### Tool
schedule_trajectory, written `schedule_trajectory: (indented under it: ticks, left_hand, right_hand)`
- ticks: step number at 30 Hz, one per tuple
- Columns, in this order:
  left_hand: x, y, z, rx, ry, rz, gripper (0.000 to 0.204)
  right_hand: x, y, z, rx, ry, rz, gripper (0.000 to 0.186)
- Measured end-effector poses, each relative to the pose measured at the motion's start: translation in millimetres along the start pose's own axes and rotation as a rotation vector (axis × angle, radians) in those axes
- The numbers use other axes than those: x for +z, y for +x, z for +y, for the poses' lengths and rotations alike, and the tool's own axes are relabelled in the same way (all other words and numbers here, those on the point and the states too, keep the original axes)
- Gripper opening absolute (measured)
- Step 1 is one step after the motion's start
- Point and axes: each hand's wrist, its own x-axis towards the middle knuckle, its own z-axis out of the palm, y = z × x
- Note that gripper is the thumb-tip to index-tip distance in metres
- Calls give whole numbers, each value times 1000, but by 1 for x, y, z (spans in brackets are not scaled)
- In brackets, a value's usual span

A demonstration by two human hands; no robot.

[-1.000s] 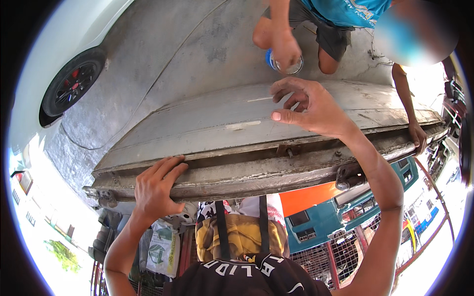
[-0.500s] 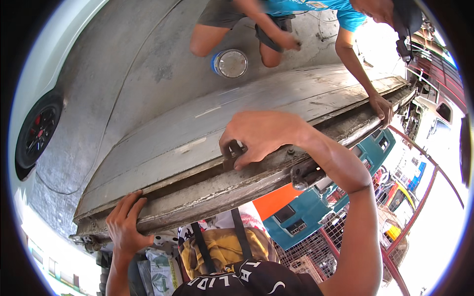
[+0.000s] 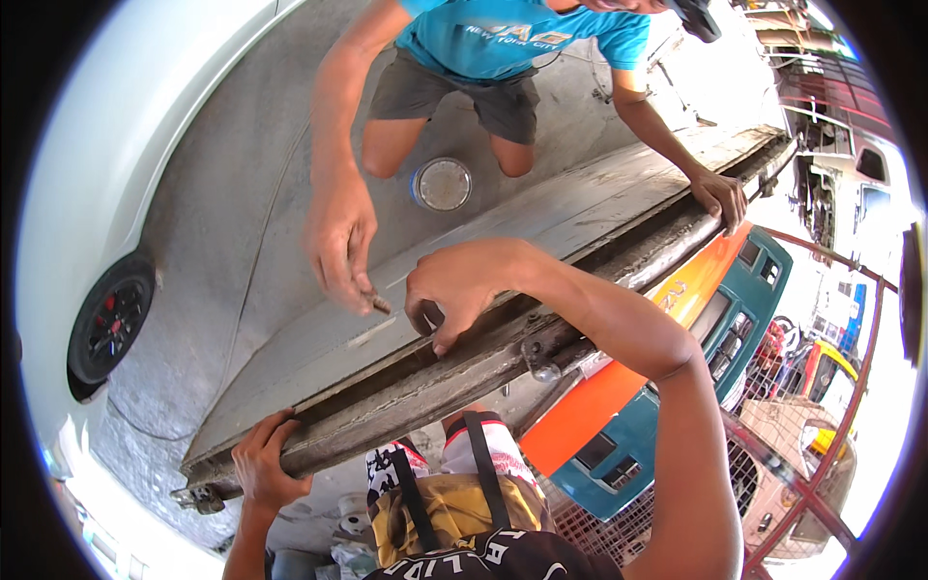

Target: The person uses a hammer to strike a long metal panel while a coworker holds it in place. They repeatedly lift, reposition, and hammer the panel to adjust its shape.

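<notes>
A long grey metal panel (image 3: 319, 362), which looks like a truck bed's drop side or tailgate, lies slantwise before me with its hollow channel edge toward me. My left hand (image 3: 266, 459) grips that edge near its left end, fingers over the rim. Above the channel's middle, my right hand (image 3: 464, 290) has its fingers curled and thumb drawn in; what they hold, if anything, is in dark shadow. Just left of it, a co-worker's hand (image 3: 343, 246) holds a small, brownish, bolt-like piece (image 3: 380, 304). The co-worker's other hand (image 3: 720, 200) rests on the panel's right end.
Across the panel a person in a blue shirt (image 3: 483, 39) kneels or squats by a round can (image 3: 445, 184). A pale vehicle with a black wheel (image 3: 111, 319) stands at left. Teal and orange bodywork (image 3: 619, 435) and red metal rails (image 3: 822, 483) lie at right.
The co-worker's free hand has swung over the panel close to my right hand, bringing the small piece. My view has shifted; both my hands stay at the panel's channel edge.
</notes>
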Motion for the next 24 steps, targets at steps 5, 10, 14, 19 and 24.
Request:
schedule_trajectory:
  ticks: [5, 10, 14, 19, 24]
  left_hand:
    - [9, -2, 8, -2, 53, 34, 57]
    - [15, -3, 18, -21, 104, 21, 64]
    - [30, -6, 25, -135, 179, 84, 82]
    - [42, -46, 63, -557, 447, 142, 106]
    - [75, -1, 201, -739, 641, 584, 95]
  right_hand:
    - [-11, -53, -5, 98, 32, 492, 36]
    - [18, -202, 7, 4, -32, 1168, 33]
    - [43, -386, 58, 325, -249, 1412, 27]
    - [40, -593, 213, 635, -553, 1602, 55]
    - [44, -680, 327, 468, -443, 1348, 66]
